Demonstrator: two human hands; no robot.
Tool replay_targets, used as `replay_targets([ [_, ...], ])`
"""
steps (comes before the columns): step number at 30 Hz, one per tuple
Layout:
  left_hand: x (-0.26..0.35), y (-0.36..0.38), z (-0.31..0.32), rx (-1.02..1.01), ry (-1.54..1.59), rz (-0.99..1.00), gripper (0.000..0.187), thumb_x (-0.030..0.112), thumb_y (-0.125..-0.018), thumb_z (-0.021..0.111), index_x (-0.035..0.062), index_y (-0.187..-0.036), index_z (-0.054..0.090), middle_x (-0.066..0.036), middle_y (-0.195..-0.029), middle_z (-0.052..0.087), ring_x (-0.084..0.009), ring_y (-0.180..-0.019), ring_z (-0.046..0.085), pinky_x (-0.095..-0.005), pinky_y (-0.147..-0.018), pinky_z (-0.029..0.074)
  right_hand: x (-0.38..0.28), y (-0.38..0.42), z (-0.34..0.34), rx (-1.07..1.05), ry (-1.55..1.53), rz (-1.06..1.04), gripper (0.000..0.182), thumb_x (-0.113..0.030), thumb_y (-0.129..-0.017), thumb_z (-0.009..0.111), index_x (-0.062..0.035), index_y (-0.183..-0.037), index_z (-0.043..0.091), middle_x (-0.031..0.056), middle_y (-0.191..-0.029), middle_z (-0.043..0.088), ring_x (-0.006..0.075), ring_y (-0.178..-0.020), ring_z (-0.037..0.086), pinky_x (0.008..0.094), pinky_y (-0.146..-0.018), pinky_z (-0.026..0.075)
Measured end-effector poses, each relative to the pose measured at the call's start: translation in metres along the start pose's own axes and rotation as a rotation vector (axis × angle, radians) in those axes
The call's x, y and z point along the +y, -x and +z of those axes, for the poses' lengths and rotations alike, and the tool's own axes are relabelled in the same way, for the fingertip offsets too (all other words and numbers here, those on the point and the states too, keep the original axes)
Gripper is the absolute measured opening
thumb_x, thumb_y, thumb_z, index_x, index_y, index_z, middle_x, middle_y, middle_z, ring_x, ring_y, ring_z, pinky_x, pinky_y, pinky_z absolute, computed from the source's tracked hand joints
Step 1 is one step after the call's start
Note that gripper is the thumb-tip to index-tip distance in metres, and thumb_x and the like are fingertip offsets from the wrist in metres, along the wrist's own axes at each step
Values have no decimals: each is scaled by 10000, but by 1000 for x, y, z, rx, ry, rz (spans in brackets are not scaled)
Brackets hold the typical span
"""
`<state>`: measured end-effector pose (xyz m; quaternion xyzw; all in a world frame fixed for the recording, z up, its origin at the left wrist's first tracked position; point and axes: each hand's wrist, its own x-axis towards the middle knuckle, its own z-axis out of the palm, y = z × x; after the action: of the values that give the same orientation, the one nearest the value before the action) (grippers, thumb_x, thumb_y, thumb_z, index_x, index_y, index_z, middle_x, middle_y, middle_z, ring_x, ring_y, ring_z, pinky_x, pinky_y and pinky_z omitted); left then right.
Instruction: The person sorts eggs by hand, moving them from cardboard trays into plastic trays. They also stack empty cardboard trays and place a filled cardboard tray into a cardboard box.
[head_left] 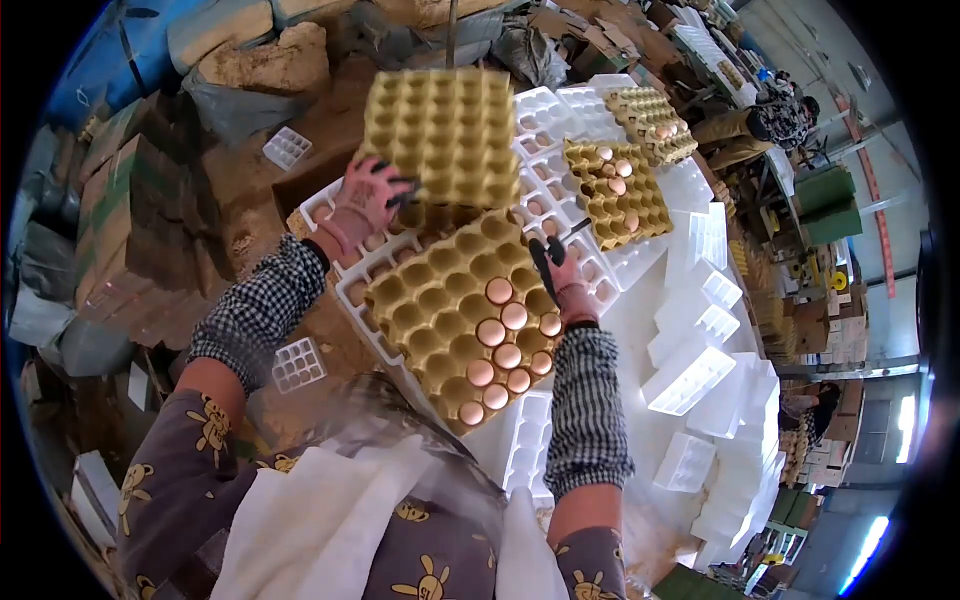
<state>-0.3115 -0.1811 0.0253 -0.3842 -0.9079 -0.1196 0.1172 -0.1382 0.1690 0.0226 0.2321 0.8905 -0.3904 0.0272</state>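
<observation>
Egg tray [450, 322] sits mid-frame, likely light, stiffish; best held by opposite rims. Second tray [440, 135], upper centre: left hand [370, 197] grasps its lower-left corner. Right hand [562, 275] at egg tray's right rim, grip unclear. Eggs [507, 355] probably fragile.

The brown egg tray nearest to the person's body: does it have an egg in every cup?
No, the brown egg tray has eggs only in its lower right part, as pictured, with bare cups beside them.
</observation>
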Motion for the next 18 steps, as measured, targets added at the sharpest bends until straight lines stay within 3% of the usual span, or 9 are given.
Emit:
replay_targets([
  [1, -6, -2, 17, -211, -62, 15, 450, 338, -722, 725, 257, -1161, 671, -36, -1264, 551, -342, -1232, 435, -526, -1071, 286, 14, -2, 18, 122, 204, -2, 659, -462, -897, 617, 20, -1332, 502, 162, -1223, 632, 226, -1140, 589, 329, -941, 453],
  [2, 0, -3, 13, -209, -55, 13, 450, 338, -722, 725, 257, -1161, 671, -36, -1264, 551, -342, -1232, 435, -526, -1071, 286, 25, -1, 33, 240, 409, -2, 629, -461, -906, 603, 16, -1310, 530, 152, -1182, 654, 223, -1094, 612, 330, -924, 457],
  [3, 11, 2, 1, -215, -91, -8, 448, 333, -729, 718, 259, -1168, 664, -34, -1262, 549, -345, -1241, 424, -529, -1070, 284, 35, -13, 34, 237, 411, 4, 629, -461, -906, 603, 16, -1310, 530, 152, -1182, 654, 223, -1094, 612, 330, -924, 457],
  [6, 15, 5, -2, -256, -85, -11, 447, 329, -742, 709, 258, -1179, 650, -33, -1259, 541, -351, -1262, 395, -537, -1066, 283, 55, -24, 23, -142, -97, 100, 601, -565, -889, 543, -28, -1137, 651, 224, -999, 683, 364, -996, 649, 405, -869, 480],
  [8, 13, -4, -9, -253, -68, 35, 418, 319, -743, 709, 244, -1151, 660, -54, -1228, 551, -353, -1251, 406, -544, -1064, 282, 41, 0, 13, 26, 3, 102, 581, -555, -888, 546, -24, -1083, 677, 201, -947, 695, 341, -945, 667, 398, -846, 490],
  [9, 11, -2, -10, -199, -86, 87, 402, 316, -741, 710, 222, -1130, 666, -74, -1201, 559, -358, -1239, 415, -554, -1056, 286, 43, 5, 7, -41, -108, 112, 552, -520, -898, 548, -22, -1102, 667, 187, -951, 699, 312, -944, 672, 383, -841, 493],
  [12, 10, 0, -3, -208, -69, 111, 411, 315, -731, 710, 204, -1125, 667, -86, -1193, 563, -375, -1231, 419, -565, -1046, 295, 34, 30, -4, 35, -291, 26, 513, -470, -905, 566, -27, -1148, 650, 174, -963, 703, 294, -952, 672, 367, -833, 494],
  [16, 12, 10, 20, -154, -135, 170, 388, 293, -719, 694, 174, -1088, 673, -97, -1182, 561, -399, -1226, 418, -576, -1021, 317, 49, 33, 1, 55, -327, 37, 557, -509, -887, 567, -40, -1179, 641, 185, -1012, 694, 305, -982, 663, 384, -845, 489],
  [18, 7, 3, 13, -158, -131, 208, 375, 259, -704, 683, 161, -1065, 670, -89, -1161, 566, -394, -1215, 424, -578, -991, 337, 41, 32, 0, -4, -60, 279, 603, -548, -872, 561, -44, -1198, 631, 214, -1062, 676, 336, -1026, 644, 408, -874, 482],
])
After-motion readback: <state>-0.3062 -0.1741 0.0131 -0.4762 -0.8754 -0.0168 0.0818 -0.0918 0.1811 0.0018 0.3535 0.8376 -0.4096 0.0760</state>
